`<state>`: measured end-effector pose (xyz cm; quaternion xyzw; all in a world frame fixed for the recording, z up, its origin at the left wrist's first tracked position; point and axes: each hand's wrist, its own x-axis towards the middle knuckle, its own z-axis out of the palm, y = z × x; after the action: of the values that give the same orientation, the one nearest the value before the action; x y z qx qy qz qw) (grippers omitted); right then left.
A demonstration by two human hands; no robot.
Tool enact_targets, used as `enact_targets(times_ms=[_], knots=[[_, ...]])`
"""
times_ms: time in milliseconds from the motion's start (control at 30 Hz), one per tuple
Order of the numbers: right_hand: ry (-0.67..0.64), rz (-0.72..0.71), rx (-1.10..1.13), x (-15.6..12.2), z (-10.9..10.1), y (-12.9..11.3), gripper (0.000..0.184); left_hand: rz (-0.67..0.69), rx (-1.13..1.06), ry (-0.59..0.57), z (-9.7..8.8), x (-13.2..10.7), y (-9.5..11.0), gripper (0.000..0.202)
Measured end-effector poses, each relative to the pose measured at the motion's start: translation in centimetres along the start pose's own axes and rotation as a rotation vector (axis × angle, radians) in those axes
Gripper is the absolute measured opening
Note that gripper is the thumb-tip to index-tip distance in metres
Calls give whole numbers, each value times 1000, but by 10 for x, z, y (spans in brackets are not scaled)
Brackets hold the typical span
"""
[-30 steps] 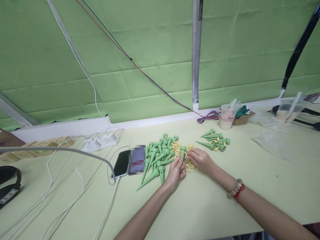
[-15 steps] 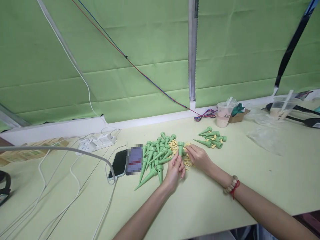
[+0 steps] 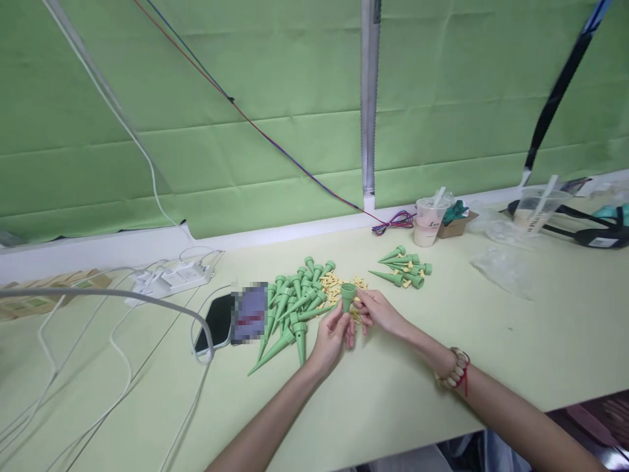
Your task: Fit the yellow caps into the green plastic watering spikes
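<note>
Upright in my left hand is a green plastic watering spike, its hollow round cap facing up and toward me. My left thumb and fingers are closed round it below the cap. My right hand is pinched against the spike's right side, on a small yellow plastic piece mostly hidden by the fingertips. Behind both hands lies a heap of small yellow pieces. To the left is a pile of green spikes. Several spikes with yellow pieces attached lie farther back on the right.
A phone and a blurred purple item lie left of the pile. White cables run from a power strip across the left side. At the back right stand a drink cup, a small carton, plastic bags and another cup.
The held spike has tilted so its cap opening shows more. My right fingertips have come in from beside it to its side. The view has shifted slightly to the right.
</note>
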<state>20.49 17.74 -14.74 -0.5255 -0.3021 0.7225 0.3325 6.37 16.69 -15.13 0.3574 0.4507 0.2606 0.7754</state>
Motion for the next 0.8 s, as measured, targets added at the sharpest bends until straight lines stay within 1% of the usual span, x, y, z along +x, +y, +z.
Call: enact_targets(times_ms=[67, 100, 200, 300, 367, 433, 500, 567, 633, 700, 800], knots=[[27, -31, -80, -1, 1, -1, 57, -3, 6, 16, 2, 1, 0, 33], [42, -62, -166, -2, 1, -1, 56, -13, -1, 28, 4, 1, 0, 33], [128, -190, -576, -5, -2, -5, 52, -55, -40, 69, 9, -1, 0, 37], [230, -293, -966, -7, -10, -9, 32, -72, -73, 81, 10, -3, 1, 39], [194, -364, -1123, -5, -16, -10, 26, -88, -92, 74, 10, -4, 0, 40], [97, -429, -1202, -3, -20, -7, 26, -116, -109, 69, 9, -5, -2, 42], [45, -483, -1202, 1, -22, -1, 31, -130, -115, 65, 9, -6, -3, 42], [56, -542, -1147, 4, -22, 5, 35, -127, -111, 57, 10, -6, -3, 42], [68, -566, -1057, 5, -18, 8, 40, -126, -99, 47, 11, -7, -2, 41], [73, -526, -921, 3, -13, 9, 45, -136, -83, 47, 11, -7, -1, 40], [82, -362, -642, -3, -3, 6, 52, -141, -40, 44, 11, -8, -3, 40]])
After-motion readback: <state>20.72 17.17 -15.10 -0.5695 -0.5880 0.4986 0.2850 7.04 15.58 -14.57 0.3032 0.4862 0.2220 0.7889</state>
